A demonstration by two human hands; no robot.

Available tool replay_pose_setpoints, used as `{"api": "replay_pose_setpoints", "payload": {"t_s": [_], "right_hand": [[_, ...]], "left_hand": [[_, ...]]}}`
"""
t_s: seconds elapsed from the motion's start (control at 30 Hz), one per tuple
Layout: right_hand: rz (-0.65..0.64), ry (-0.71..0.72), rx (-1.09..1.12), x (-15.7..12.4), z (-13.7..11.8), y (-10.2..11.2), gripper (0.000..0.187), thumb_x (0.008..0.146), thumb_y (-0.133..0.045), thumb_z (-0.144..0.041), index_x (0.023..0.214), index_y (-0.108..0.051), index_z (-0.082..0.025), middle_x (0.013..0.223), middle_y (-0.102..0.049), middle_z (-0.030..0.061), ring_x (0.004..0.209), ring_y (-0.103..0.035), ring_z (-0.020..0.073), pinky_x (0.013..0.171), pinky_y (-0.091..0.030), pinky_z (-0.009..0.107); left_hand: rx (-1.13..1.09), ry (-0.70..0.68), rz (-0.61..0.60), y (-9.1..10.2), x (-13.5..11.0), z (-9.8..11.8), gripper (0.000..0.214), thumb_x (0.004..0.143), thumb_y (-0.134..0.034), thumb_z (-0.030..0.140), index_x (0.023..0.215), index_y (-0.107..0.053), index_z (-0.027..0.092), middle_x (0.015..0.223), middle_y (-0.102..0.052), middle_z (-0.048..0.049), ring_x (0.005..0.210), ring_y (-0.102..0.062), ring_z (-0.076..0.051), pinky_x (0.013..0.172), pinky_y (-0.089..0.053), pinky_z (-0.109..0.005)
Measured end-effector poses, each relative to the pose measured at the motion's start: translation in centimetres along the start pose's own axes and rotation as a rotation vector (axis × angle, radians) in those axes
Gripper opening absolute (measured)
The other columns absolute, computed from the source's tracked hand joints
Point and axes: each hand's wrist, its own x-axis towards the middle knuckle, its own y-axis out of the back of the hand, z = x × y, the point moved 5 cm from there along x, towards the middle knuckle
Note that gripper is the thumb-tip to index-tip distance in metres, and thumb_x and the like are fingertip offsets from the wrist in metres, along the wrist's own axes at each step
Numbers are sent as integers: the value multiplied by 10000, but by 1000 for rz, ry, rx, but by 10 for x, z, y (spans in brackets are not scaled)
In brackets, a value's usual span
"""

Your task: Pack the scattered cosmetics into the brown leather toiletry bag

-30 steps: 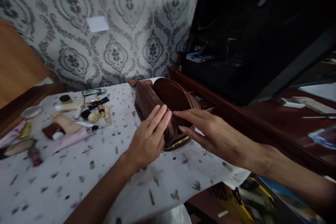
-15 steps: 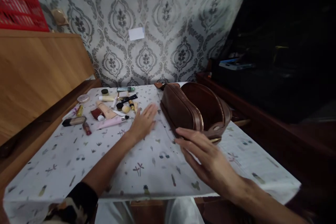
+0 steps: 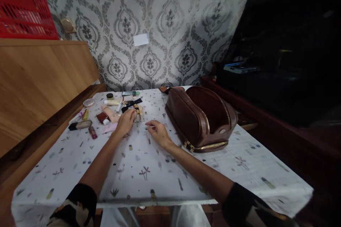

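Head view, from the left: a red plastic basket [image 3: 29,14] is set on a wooden cabinet [image 3: 48,74]. Beside it, a table is covered with a white printed cloth [image 3: 39,173], on whose far left part cosmetics are spread. Among these, a dark-ended foundation bottle [image 3: 80,125], a gold tube [image 3: 85,115], a round compact [image 3: 88,103] and a reddish lip gloss tube [image 3: 92,132] are seen at the outer side. Further in are laid a dark red bottle with a white cap [image 3: 102,117], a beige squeeze tube [image 3: 110,113], a black-lidded jar [image 3: 109,96] and a pale pink tube [image 3: 109,128], its right end hidden by the left hand [image 3: 126,123]. That hand is lowered at the near edge of the group, fingers bent; whether anything is gripped cannot be told. Just beyond it, a black-handled brush [image 3: 134,102] is seen. The right hand [image 3: 159,134] is held low over the cloth, between the cosmetics and the bag, its fingers loosely curled and slightly apart. To its right, a brown leather-look toiletry bag [image 3: 188,115] is stood on the table, its main compartment unzipped and gaping. At far right, a large black screen [image 3: 282,42] is placed on a dark red-brown cabinet [image 3: 269,127].
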Motion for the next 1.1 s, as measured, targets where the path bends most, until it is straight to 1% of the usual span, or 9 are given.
{"api": "replay_pose_setpoints", "payload": {"t_s": [0.1, 0.23, 0.33, 0.43, 0.57, 0.7, 0.77, 0.9, 1.1], "right_hand": [[40, 3, -2, 3, 10, -2, 268, 823, -518, -86, 962, -732, -170, 940, -722, 65, 864, -661, 176, 821, -532, 314], [60, 20, 2, 2, 17, 7, 274, 820, -516, -88, 958, -733, -186, 919, -711, 45, 841, -652, 165, 802, -523, 289], [73, 16, -1, 2, 19, 11, 274, 816, -511, -79, 941, -732, -183, 894, -708, 42, 796, -640, 160, 778, -517, 285], [85, 13, -8, 4, 21, 10, 262, 816, -517, -74, 937, -730, -168, 886, -704, 50, 792, -630, 164, 780, -509, 289], [91, 19, -16, 5, 21, 7, 251, 815, -534, -69, 935, -728, -174, 852, -691, 31, 746, -601, 149, 791, -498, 283], [89, 25, -29, 4, 20, 7, 256, 809, -541, -57, 931, -728, -183, 838, -682, 20, 738, -589, 144, 791, -490, 273], [85, 28, -38, 4, 19, 8, 260, 804, -541, -47, 926, -727, -180, 837, -681, 22, 737, -587, 145, 791, -488, 275], [74, 41, -52, 4, 16, 7, 258, 805, -535, -39, 919, -727, -169, 852, -687, 37, 750, -595, 154, 805, -488, 289], [59, 49, -55, 6, 16, 6, 257, 800, -537, -39, 908, -729, -171, 863, -691, 45, 782, -615, 168, 821, -490, 304]], "left_hand": [[-9, -25, 66, -2, -5, -1, 330, 1012, -388, 221, 1271, -589, 186, 1221, -669, -119, 1174, -612, -245, 1014, -492, -405], [1, -58, 98, -5, -10, 5, 264, 980, -470, 244, 1189, -621, 189, 1232, -663, -137, 1154, -606, -292, 988, -483, -454], [-8, -120, 106, 0, -14, 14, 238, 998, -436, 248, 1126, -629, 192, 1141, -677, -113, 1090, -615, -272, 964, -486, -425], [-3, -167, 114, 7, -18, 22, 265, 1008, -398, 242, 1146, -615, 179, 1038, -660, -104, 1027, -605, -266, 931, -489, -415], [65, -212, 110, 3, -23, 27, 270, 999, -425, 260, 1189, -596, 173, 1068, -644, -127, 1026, -590, -296, 919, -478, -451], [100, -245, 59, -2, -25, 33, 249, 984, -476, 253, 1203, -578, 191, 1097, -659, -114, 1023, -604, -288, 922, -472, -435], [165, -220, 27, -2, -24, 35, 230, 985, -483, 257, 1183, -585, 199, 1105, -659, -114, 1046, -605, -292, 939, -460, -440], [286, -84, 6, 0, -22, 33, 247, 998, -430, 235, 1186, -587, 198, 1172, -649, -130, 1117, -593, -309, 974, -442, -480], [236, -25, 0, -7, -22, 25, 332, 1009, -415, 263, 1309, -535, 186, 1294, -625, -142, 1208, -576, -305, 1001, -455, -462]]}}
